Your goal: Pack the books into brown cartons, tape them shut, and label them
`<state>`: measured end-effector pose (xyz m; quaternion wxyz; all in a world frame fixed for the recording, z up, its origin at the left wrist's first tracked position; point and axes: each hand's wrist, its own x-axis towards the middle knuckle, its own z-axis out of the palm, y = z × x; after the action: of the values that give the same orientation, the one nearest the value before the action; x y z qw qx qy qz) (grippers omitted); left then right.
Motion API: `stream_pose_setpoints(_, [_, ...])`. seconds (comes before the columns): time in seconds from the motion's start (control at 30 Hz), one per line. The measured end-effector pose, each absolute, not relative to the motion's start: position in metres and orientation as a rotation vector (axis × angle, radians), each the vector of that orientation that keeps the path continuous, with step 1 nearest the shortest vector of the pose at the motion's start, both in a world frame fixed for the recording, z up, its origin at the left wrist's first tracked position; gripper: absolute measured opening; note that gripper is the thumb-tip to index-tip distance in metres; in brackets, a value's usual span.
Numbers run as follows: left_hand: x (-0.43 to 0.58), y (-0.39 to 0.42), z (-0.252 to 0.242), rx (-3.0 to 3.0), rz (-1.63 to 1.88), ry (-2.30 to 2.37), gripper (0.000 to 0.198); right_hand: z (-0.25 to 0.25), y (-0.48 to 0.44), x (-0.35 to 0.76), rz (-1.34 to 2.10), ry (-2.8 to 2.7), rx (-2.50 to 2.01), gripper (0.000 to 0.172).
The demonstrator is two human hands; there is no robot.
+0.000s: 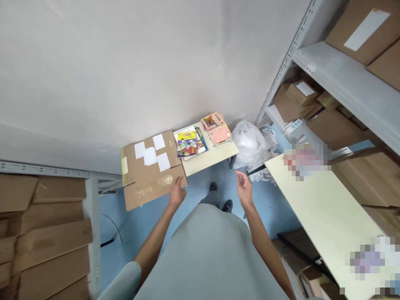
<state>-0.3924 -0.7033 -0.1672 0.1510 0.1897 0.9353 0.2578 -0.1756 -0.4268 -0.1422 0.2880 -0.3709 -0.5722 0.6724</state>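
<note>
My left hand [177, 193] is at the near right corner of a flattened cardboard box [150, 181], its fingertips over the flap and its thumb apart. Whether the fingertips press on the cardboard I cannot tell. Several white paper sheets [150, 156] lie on the box, and clear tape shows on its near flap. My right hand [244, 188] hangs above the floor, fingers half bent and apart from the thumb, with nothing visible in it. Beyond it, on a small cream table [200, 160], are a yellow and purple booklet [186, 143] and stacks of pink booklets [219, 134].
A white plastic bag [248, 139] bulges beside the table's right end. At the right stands a long cream table [325, 212] bearing two blurred-out items. Metal shelves [346, 66] with cardboard boxes rise behind it. More boxes [51, 246] fill the left shelf. A pale wall closes off the far side.
</note>
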Motion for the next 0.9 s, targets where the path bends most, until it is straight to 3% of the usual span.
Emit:
stream_pose_setpoints(0.17, [-0.433, -0.772, -0.19, 0.479, 0.373, 2.739, 0.097, -0.139, -0.483, -0.182, 1.797, -1.587, -1.013, 0.042])
stream_pose_setpoints(0.33, [-0.462, -0.804, -0.218, 0.632, 0.226, 2.675, 0.105, -0.138, -0.534, -0.18, 1.747, -1.579, -1.113, 0.034])
stream_pose_setpoints(0.63, [-0.458, -0.845, -0.231, 0.82, 0.511, 2.692, 0.081, -0.141, -0.629, -0.193, 1.681, -1.603, -1.225, 0.031])
stream_pose_setpoints(0.9, [-0.475, -0.944, -0.166, 0.867, 0.799, 2.634, 0.09, -0.139, -0.662, -0.252, 1.76, -1.698, -1.099, 0.032])
